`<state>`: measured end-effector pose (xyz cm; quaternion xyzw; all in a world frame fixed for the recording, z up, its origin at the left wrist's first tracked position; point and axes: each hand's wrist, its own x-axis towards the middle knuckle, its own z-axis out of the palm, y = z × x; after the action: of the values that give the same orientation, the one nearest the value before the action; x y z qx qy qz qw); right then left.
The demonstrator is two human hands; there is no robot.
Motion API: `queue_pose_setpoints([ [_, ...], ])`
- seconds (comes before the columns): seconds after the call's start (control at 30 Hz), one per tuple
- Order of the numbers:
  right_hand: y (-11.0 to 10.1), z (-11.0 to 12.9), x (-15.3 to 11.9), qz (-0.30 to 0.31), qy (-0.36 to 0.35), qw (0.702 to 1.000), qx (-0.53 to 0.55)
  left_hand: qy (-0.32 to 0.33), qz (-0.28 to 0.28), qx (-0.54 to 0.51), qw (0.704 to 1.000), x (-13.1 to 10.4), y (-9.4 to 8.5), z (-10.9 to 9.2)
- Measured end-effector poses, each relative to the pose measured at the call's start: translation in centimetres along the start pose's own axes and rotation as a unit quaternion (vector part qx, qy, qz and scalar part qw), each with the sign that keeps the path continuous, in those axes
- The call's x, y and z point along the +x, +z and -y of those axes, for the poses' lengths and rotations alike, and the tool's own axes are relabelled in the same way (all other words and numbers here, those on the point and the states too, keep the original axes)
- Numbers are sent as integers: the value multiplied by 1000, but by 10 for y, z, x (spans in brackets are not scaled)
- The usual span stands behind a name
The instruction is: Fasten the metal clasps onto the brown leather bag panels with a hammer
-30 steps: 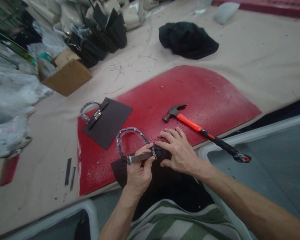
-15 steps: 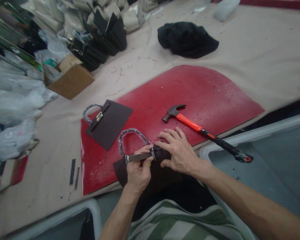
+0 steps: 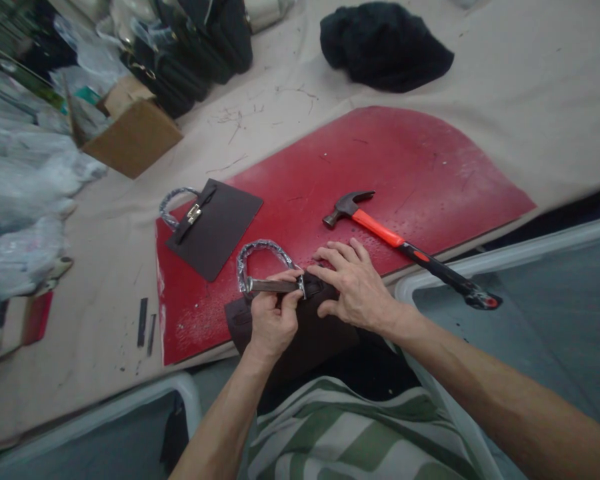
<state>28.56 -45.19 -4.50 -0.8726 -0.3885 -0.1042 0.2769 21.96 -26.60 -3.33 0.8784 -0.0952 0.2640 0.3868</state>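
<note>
One narrow dark strap with silver metal ends (image 3: pixel 275 286) sits pinched in the left hand (image 3: pixel 274 323); the right hand (image 3: pixel 359 288) spreads, grip unclear from here, over a dark-brown leather bag piece (image 3: pixel 325 333) overhanging the flat red board (image 3: pixel 405 160). I'd steady both.

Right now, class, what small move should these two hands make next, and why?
Perhaps the left hand should nudge the metal piece a little straighter against the dark panel: it pinches the strap close beside that piece, while the right hand, spread at the panel, could steady it. The hammer is in neither hand.
</note>
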Motion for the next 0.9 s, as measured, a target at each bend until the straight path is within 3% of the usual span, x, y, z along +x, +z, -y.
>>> queue_pose_setpoints([
  [0.37, -1, -1, 0, -1, 0, 1000, 0, 61, -29, 62, 996, -1, 7, -3],
  [0.73, -5, -3, 1, 1, -19, 999, 27, 76, -2, 65, 995, -6, 15, 0],
  [0.83, -21, -13, -7, -61, -21, 998, 28, 66, -6, 51, 997, -7, 16, 2],
  [0.9, -36, -23, -15, -123, 24, 992, -28, 63, -10, 35, 997, -7, 17, 3],
])
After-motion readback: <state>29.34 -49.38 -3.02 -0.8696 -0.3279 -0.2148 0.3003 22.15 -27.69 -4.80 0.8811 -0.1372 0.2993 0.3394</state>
